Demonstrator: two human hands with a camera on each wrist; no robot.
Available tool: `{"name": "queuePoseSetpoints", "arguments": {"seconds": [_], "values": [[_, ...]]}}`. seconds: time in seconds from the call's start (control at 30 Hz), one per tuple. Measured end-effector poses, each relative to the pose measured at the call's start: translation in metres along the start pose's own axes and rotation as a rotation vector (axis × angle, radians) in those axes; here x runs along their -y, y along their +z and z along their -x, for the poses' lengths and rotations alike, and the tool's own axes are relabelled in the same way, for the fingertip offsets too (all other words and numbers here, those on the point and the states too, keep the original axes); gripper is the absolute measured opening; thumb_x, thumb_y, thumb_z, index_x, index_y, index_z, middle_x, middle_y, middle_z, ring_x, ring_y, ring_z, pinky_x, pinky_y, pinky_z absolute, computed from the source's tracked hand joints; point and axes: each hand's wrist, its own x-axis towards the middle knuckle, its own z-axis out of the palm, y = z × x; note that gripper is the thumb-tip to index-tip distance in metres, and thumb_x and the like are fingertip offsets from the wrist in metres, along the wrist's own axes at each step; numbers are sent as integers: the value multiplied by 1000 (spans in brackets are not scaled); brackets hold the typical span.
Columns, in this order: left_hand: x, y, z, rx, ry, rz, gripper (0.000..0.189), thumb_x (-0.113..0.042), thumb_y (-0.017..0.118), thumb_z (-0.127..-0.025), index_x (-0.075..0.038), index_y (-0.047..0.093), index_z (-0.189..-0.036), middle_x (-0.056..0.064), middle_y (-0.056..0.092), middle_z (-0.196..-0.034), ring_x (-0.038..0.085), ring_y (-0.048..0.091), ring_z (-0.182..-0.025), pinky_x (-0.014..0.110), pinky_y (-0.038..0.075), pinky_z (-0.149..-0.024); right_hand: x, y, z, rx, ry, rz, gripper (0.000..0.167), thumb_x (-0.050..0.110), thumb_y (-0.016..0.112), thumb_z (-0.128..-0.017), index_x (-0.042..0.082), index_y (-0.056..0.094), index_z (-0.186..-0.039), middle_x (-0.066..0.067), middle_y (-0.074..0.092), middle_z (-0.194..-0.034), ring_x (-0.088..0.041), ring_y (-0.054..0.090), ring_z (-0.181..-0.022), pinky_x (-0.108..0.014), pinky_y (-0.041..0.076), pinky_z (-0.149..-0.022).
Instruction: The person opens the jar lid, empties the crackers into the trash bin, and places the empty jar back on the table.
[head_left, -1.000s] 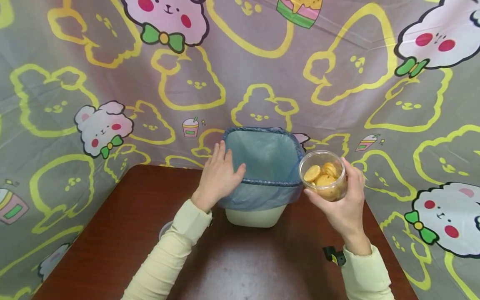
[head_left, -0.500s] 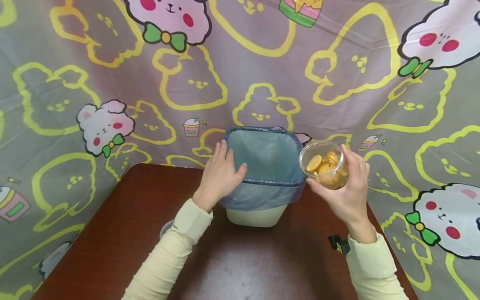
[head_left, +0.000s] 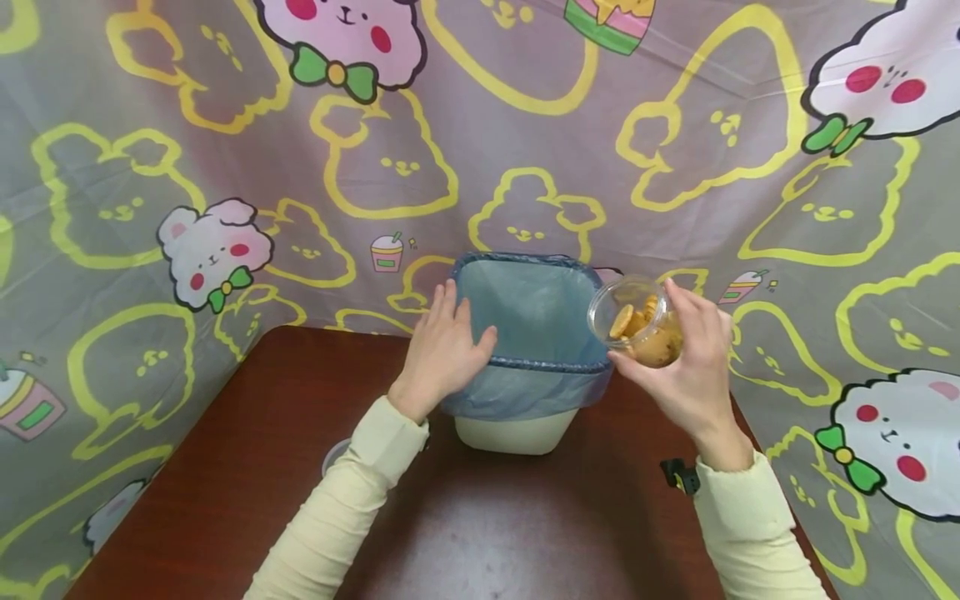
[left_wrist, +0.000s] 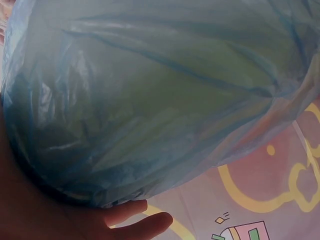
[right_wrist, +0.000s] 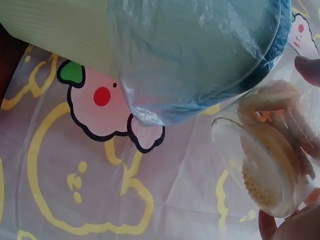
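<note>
A pale trash bin (head_left: 513,433) lined with a blue plastic bag (head_left: 525,392) stands on the table, its mouth facing up and toward me. My left hand (head_left: 446,354) rests against the bin's left rim, fingers straight; in the left wrist view its fingers (left_wrist: 145,225) lie beside the bag. My right hand (head_left: 693,367) grips a clear plastic jar (head_left: 600,321) at the bin's right rim, tilted to the left. Round yellow-brown cookies (head_left: 652,337) lie inside the jar. The right wrist view shows the jar (right_wrist: 230,145) from its base side, close to the bag's rim.
A round, pale rim of some object (head_left: 333,457) shows on the dark red table (head_left: 247,433), mostly hidden behind my left sleeve. A patterned cloth (head_left: 525,125) hangs behind and at both sides of the table.
My right hand has raised the jar slightly and tipped its mouth further left, toward the bin. The cookies are still inside the jar. My left hand has stayed at the bin's rim.
</note>
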Motion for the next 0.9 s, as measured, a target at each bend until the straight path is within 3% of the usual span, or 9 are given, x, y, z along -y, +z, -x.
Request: {"name": "queuePoseSetpoints", "arguments": {"seconds": [0.27,0.4,0.53,0.7,0.9], "values": [[-1,0,0,-11,5,-8,70,-50,37,-97,2,41,-144,20,12,-161,34,10,-150,53,25,-116,0,-3,-5,77,-21,39,100,76,65,-69,6,51,-138,-24,54,-126,-44,41,-109,-53,26,-90],[0,0,0,-9,4,-5,70,-50,38,-97,2,41,-144,20,12,-161,34,9,-150,54,26,-116,0,-5,-7,110,-29,47,96,52,84,-61,9,50,-140,-22,55,-127,-45,41,-110,-56,27,-91],[0,0,0,-7,2,-6,71,-51,38,-96,2,41,-144,21,12,-161,34,9,-150,54,26,-116,1,-6,-10,137,-16,72,101,24,92,-50,10,49,-140,-20,56,-129,-44,41,-110,-57,27,-92],[0,1,-1,-11,4,-7,70,-51,38,-96,2,42,-143,21,12,-161,35,11,-150,53,26,-116,3,-5,-12,151,26,88,101,15,95,-46,8,49,-135,-17,57,-127,-39,40,-110,-56,26,-89],[0,1,-1,-17,3,-1,70,-50,38,-97,1,41,-144,20,12,-161,34,10,-150,53,25,-116,3,-4,-14,148,0,92,96,12,94,-47,8,51,-132,-16,56,-130,-39,40,-113,-57,26,-90]]}}
